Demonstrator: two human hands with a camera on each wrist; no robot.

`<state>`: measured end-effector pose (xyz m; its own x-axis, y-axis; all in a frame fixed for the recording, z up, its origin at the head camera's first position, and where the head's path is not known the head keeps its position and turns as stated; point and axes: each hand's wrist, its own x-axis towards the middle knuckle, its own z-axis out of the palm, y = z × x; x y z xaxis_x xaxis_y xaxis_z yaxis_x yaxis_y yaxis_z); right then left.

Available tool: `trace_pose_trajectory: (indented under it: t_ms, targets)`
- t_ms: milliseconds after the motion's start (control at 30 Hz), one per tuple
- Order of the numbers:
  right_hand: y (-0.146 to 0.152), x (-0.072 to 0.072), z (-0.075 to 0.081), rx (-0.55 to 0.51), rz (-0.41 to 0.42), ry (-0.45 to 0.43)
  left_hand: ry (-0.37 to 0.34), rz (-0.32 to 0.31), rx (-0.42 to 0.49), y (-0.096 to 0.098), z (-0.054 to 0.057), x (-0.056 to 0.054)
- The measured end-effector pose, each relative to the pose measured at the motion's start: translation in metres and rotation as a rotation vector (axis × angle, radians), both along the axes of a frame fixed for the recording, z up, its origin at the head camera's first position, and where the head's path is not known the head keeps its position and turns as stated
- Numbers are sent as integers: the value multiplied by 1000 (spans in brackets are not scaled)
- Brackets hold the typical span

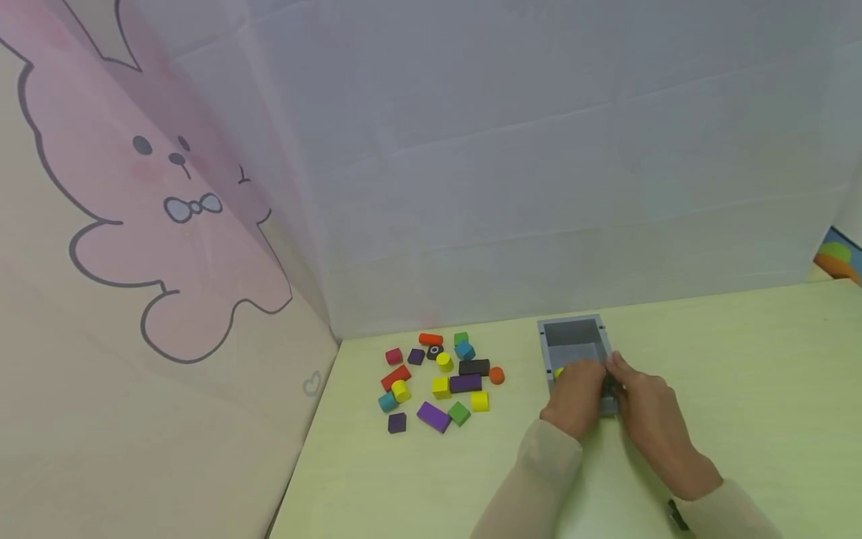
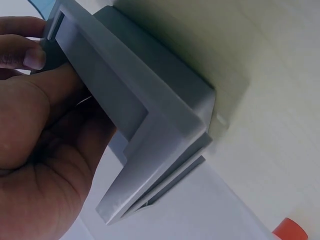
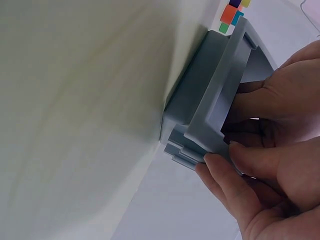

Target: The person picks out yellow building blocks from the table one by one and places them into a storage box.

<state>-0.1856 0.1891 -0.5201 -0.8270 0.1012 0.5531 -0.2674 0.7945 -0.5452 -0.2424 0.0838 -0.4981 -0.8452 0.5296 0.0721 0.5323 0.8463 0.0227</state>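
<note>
A grey plastic box (image 1: 572, 329) with an open top stands on the table. My left hand (image 1: 581, 397) reaches over its near part, with fingers down inside and their tips hidden by the walls; I cannot tell what they hold. A bit of a yellow block (image 1: 558, 372) shows inside the box beside that hand. In the right wrist view, my right hand (image 3: 272, 180) pinches the box's rim at a corner, thumb on top and fingers against the outer side. The left wrist view shows the box wall (image 2: 100, 75) close beside the left hand.
Left of the box, several coloured blocks lie scattered, among them a purple block (image 1: 434, 417), a yellow cube (image 1: 441, 387), a black block (image 1: 474, 367) and an orange piece (image 1: 497, 375). A pale cloth wall (image 1: 539, 187) rises behind the table; a rabbit-printed sheet (image 1: 195, 247) hangs at left.
</note>
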Motion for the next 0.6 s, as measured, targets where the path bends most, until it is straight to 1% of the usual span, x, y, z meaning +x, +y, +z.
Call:
trace_pose_trajectory:
  t_ms: [167,300,500,600]
  targets:
    - [1,-1,1,-2,2,5,-15,12,0,3,1,-4]
    - [1,0,2,-2,-1,-14,-21,20,-11,5,0,-6]
    - [1,0,4,1,-2,-44,-24,25,-23,4,0,-6]
    - [1,1,5,-1,2,-57,-21,16,-32,3,-1,-5]
